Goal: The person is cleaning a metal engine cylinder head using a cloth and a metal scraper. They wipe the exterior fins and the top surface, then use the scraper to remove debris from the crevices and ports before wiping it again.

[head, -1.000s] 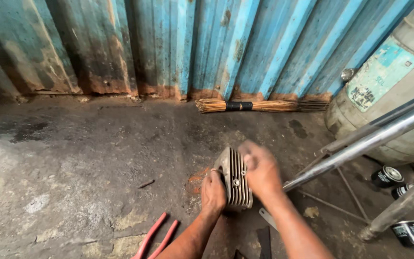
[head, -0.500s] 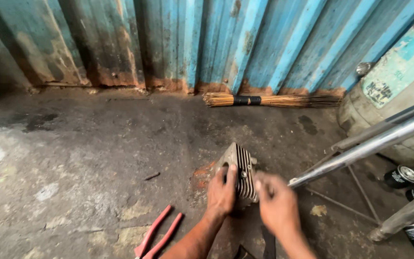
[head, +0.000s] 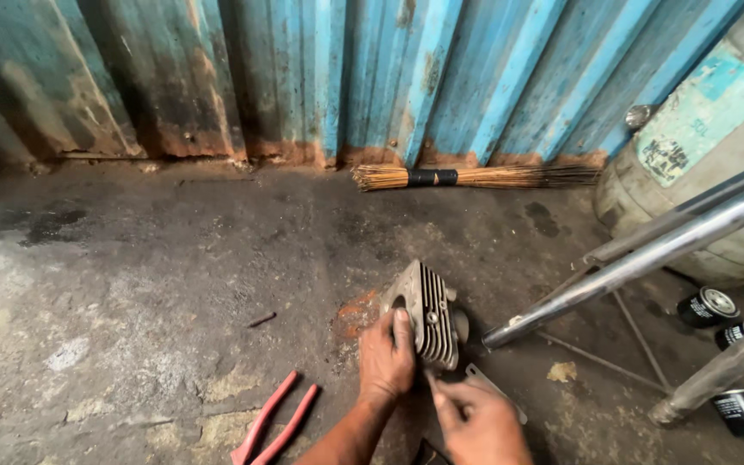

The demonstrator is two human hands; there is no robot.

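The left hand reaches forward from the lower edge, fingers curled over the top of a finned engine cylinder standing on the concrete floor, gripping it. The right hand hovers just below it, forefinger extended toward the fins, other fingers loosely bent, holding nothing visible. One red-handled pliers lies left; three black oil filters sit right.

One finned cylinder, one pair of red pliers, one broom, three black filters, one drum, two hands.
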